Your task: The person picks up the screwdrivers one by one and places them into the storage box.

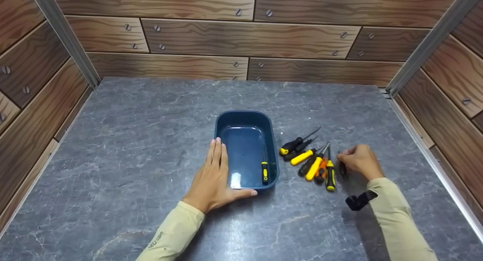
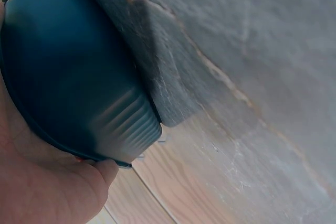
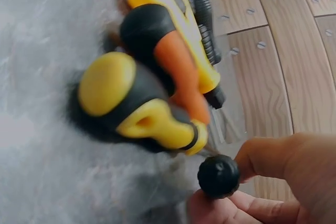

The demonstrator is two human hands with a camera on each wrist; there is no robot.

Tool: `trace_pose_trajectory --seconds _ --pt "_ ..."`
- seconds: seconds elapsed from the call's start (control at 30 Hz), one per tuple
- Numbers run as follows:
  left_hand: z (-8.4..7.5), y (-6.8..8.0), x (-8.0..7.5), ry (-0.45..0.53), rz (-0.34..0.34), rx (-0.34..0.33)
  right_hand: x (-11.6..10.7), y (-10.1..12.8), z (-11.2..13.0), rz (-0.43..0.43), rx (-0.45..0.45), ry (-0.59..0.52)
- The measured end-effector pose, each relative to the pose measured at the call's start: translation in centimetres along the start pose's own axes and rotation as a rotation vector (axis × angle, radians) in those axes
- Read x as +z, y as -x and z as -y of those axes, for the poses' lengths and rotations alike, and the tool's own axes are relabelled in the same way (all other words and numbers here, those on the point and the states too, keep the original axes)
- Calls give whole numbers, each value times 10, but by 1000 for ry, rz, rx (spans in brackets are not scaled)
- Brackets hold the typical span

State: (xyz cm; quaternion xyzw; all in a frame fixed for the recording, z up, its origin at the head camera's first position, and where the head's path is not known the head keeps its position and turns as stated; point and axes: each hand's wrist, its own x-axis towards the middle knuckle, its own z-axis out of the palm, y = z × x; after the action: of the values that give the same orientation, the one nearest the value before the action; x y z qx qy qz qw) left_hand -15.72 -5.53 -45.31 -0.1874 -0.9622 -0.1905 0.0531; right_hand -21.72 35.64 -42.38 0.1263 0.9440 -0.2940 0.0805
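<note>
Right hand [image 1: 360, 161] pinched small black-handled screwdriver [image 3: 218, 176] at its round butt, fingertips [image 3: 262, 157] curled on it. Tool looked light, stiff, knob smooth and likely slippery; firmer hold probably further along handle. Screwdriver pile [image 1: 313, 159] lay just left of that hand. Beyond, left hand [image 1: 215, 174] rested flat, fingers together, against blue tub [image 1: 273, 140], one screwdriver [image 1: 265, 171] inside.

A grey stone-patterned bench [image 1: 132, 159] carries everything; wood-grain wall panels [image 1: 249, 38] studded with screws rise behind and beside the bench.
</note>
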Motion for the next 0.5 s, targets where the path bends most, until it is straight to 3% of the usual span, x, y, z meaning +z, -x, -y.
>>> trace_pose_trajectory --seconds 0.2,0.5 --pt "0 0 0 6 9 -4 -5 2 13 -61 -19 -50" --pt "-1 -1 0 11 21 -7 2 12 53 -91 -82 -259"
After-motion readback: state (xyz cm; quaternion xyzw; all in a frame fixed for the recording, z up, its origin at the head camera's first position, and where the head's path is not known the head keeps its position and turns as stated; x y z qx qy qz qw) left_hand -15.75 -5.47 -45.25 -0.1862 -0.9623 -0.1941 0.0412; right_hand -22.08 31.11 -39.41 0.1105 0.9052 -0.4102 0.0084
